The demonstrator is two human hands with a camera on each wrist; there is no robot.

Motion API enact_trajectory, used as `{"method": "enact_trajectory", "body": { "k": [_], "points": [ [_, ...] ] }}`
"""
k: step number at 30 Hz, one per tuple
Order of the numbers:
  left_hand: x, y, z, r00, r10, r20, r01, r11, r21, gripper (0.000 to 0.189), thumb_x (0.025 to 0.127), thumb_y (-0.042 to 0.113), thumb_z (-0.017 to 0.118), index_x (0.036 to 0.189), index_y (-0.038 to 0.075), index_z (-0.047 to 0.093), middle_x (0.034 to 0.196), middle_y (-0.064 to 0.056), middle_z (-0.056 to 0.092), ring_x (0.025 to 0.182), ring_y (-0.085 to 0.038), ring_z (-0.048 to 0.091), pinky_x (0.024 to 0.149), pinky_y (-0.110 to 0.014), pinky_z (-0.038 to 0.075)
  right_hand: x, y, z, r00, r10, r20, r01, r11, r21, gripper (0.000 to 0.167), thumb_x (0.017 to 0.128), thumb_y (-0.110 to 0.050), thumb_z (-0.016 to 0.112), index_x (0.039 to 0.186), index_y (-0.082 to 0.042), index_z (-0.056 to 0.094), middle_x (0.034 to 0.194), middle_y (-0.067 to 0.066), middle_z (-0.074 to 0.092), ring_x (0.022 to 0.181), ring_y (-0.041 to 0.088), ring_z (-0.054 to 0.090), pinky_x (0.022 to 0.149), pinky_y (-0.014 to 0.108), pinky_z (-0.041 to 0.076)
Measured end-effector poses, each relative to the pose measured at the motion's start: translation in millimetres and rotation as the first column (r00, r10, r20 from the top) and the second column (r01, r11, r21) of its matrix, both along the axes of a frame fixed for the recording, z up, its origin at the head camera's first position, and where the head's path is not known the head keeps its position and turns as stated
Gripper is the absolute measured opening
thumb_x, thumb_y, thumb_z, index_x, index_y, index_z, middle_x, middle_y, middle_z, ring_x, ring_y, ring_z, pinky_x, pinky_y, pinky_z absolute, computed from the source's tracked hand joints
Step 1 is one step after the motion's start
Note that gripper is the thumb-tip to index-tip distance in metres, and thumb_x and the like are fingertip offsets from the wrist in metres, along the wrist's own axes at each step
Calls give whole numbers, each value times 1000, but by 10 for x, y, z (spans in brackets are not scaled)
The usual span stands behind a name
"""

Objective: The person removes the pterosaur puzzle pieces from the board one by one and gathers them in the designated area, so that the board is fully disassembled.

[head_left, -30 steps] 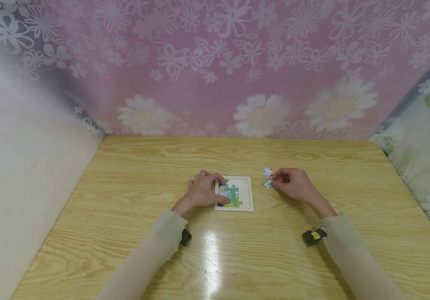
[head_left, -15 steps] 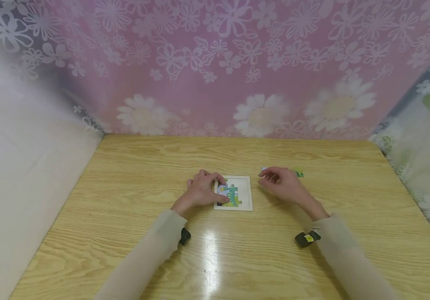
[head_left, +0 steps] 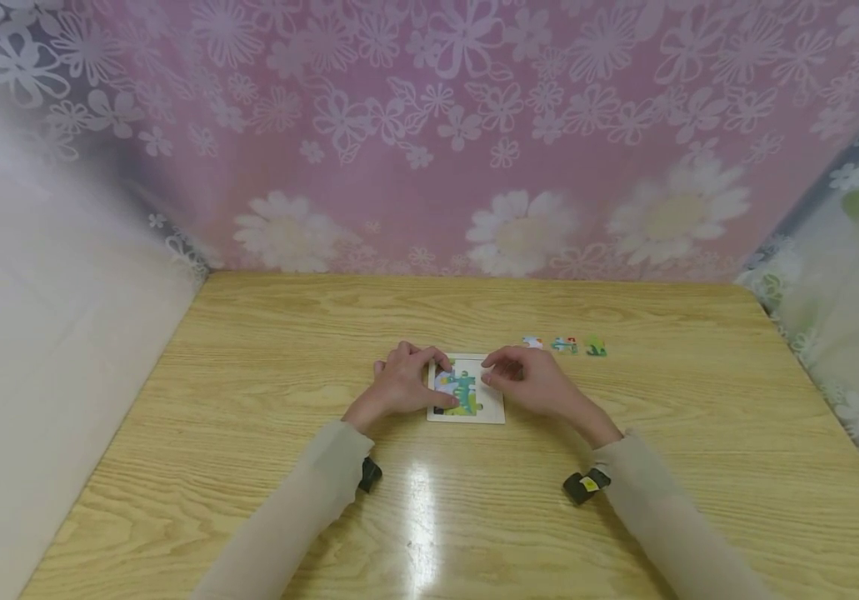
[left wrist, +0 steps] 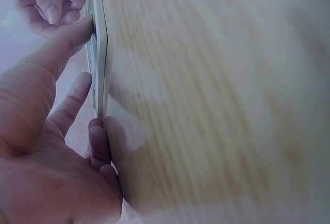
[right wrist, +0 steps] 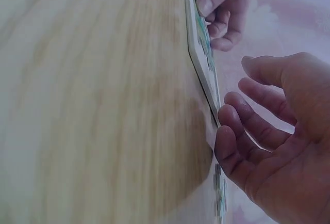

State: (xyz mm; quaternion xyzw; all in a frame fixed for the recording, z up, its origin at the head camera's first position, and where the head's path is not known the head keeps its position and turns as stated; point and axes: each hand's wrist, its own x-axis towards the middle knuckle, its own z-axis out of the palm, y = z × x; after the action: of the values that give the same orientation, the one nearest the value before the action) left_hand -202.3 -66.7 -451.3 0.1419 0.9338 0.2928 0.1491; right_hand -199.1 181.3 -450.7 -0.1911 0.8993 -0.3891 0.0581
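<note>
Leftward from 3 loose pieces (head_left: 565,344), the right hand (head_left: 532,382) has come to the right side of the puzzle board (head_left: 491,402), thumb and fingertips slightly apart. Thumb and index finger spread wide, the left hand (head_left: 402,383) touches the board, flat on the table (head_left: 309,325).

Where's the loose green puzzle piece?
In the head view, the loose green puzzle piece lies rightmost of three on the tan wooden table, beside the multicoloured middle piece, beyond the right hand.
</note>
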Motion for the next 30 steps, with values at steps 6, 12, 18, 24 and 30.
{"method": "enact_trajectory", "body": {
  "k": [6,12,18,24,30],
  "points": [
    [2,-5,-4,1000,-7,-5,7,1000,-1,42,80,52,84,113,35,64,131,-7,49,114,-27,44,87,-44,25,-24,-88,-36,1000,13,5,-14,1000,22,19,94,-21,74,110,-10,74,91,1,72,82,11,62,75,28,51],
    [1,-15,-15,1000,-14,-1,14,1000,11,42,81,52,83,115,35,64,131,-7,48,113,-27,43,85,-42,23,-43,-165,-49,999,44,-12,-43,996,80,24,92,-20,75,114,-8,75,93,4,70,78,12,58,71,29,48],
    [-6,-19,-13,1000,-15,-8,16,999,29,41,81,51,84,114,34,65,128,-8,49,109,-26,43,81,-41,22,-33,-216,-35,998,60,-3,-59,987,146,27,93,-24,76,115,-11,76,99,5,67,87,16,59,75,32,48],
    [3,-18,3,1000,-14,-8,15,999,44,41,81,50,84,114,33,65,125,-7,49,107,-26,43,81,-41,21,-28,-243,-38,997,74,-22,-70,986,148,23,92,-22,77,112,-9,77,101,8,68,91,20,61,79,37,51],
    [-3,-21,-3,1000,-19,-7,20,998,52,40,81,49,84,113,33,65,125,-7,48,108,-26,42,81,-41,21,-57,-308,5,998,27,59,-36,989,142,21,93,-23,76,109,-10,74,102,6,69,92,18,61,82,37,51]
  ]
}}
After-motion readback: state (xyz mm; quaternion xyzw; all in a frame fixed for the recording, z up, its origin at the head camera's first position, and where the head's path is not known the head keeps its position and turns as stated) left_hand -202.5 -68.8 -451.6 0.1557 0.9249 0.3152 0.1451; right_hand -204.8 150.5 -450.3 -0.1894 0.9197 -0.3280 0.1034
